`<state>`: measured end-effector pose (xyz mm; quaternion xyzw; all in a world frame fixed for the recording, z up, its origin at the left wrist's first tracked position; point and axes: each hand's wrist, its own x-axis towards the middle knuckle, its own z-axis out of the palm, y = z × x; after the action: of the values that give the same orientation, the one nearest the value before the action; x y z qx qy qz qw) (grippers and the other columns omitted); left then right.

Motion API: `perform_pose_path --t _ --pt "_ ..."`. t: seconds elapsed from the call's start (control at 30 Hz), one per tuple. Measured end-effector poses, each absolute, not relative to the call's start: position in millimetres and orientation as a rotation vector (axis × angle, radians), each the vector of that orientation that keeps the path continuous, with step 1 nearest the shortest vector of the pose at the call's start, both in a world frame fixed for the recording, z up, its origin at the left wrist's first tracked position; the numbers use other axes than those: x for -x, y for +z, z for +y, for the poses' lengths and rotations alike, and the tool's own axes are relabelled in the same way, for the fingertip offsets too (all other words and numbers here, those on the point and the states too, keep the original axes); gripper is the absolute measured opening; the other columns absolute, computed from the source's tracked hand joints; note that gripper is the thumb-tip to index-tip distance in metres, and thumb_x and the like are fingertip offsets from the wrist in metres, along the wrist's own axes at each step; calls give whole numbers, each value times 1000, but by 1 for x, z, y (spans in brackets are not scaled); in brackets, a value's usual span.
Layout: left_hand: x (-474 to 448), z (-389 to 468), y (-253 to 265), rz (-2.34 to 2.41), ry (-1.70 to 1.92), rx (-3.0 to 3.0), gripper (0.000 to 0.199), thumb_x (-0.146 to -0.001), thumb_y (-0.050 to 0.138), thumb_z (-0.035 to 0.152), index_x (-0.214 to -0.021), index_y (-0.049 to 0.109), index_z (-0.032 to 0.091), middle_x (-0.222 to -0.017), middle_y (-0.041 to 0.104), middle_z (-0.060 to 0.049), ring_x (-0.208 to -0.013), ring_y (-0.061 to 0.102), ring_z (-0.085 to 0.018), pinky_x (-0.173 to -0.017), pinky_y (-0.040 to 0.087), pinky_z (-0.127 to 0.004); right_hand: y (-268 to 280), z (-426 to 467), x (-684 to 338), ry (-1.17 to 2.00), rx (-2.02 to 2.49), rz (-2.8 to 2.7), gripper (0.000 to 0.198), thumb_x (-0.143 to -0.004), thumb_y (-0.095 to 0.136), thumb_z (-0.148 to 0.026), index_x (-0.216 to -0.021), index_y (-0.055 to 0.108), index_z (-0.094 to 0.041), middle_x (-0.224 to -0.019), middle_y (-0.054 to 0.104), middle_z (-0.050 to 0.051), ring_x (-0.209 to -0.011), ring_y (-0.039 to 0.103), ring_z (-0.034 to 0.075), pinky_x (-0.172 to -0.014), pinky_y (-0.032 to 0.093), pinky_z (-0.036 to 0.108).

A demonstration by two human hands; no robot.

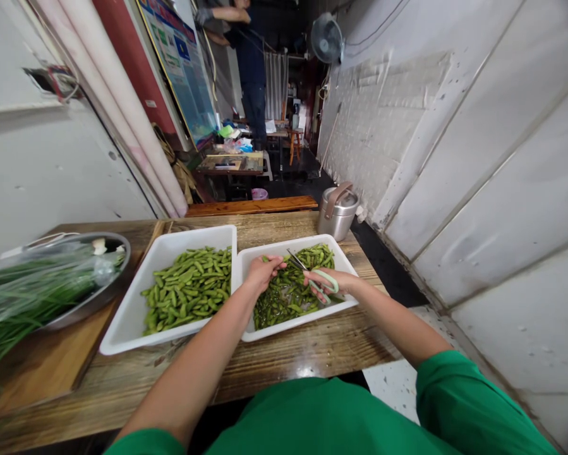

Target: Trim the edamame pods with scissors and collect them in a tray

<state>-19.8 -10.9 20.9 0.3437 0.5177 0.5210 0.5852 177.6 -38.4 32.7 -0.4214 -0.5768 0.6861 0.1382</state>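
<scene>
My right hand [330, 284] grips scissors [332, 282] by their pale green handles, the blades parted and pointing up and left. Over the same tray, my left hand [263, 273] pinches a green soybean pod [265, 258], mostly hidden by the fingers. Both hands hover above the right white tray [347, 268], where darker wet pods [284, 300] and trimmed bits lie. Touching it on the left, another white tray [122, 323] holds a heap of brighter green pods [191, 284].
A metal bowl [127, 246] with bagged green stalks [42, 278] sits on a wooden board [51, 373] at left. A lidded steel pot [337, 218] stands at the table's far right corner. Farther back, a person [253, 69] stands beside a cluttered low table [231, 164]; a fan [326, 38] hangs on the wall.
</scene>
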Motion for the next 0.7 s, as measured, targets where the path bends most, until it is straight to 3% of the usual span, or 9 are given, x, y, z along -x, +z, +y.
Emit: perform_pose_path --t 0.23,0.43,0.57,0.7 --pt "18 -14 20 1213 1035 -940 22 -57 71 22 -64 55 8 -59 63 -7 -35 40 -1 -35 25 -15 38 -45 -179 1818 1205 -1742 41 -74 51 -53 -76 51 -12 -43 45 -6 -29 39 5 -28 31 16" --pt "15 -13 18 1243 1067 -761 21 -62 67 13 -67 47 12 -58 58 -3 -59 61 -13 -41 34 -15 29 -40 -182 1765 1338 -1758 37 -66 62 -49 -62 47 -14 -38 43 -6 -26 38 5 -23 28 16" --pt "17 -12 20 1247 1127 -659 26 -65 65 9 -69 40 15 -60 56 -2 -65 62 -14 -55 46 -21 27 -38 -183 1716 1317 -1735 40 -66 63 -47 -55 41 -15 -35 41 -7 -25 37 5 -23 28 16" --pt "21 -10 21 1279 1100 -692 21 -68 58 7 -78 42 16 -68 60 -3 -62 60 -12 -61 48 -26 27 -37 -183 1740 1259 -1675 38 -66 63 -46 -57 41 -15 -38 43 -7 -28 39 5 -27 35 17"
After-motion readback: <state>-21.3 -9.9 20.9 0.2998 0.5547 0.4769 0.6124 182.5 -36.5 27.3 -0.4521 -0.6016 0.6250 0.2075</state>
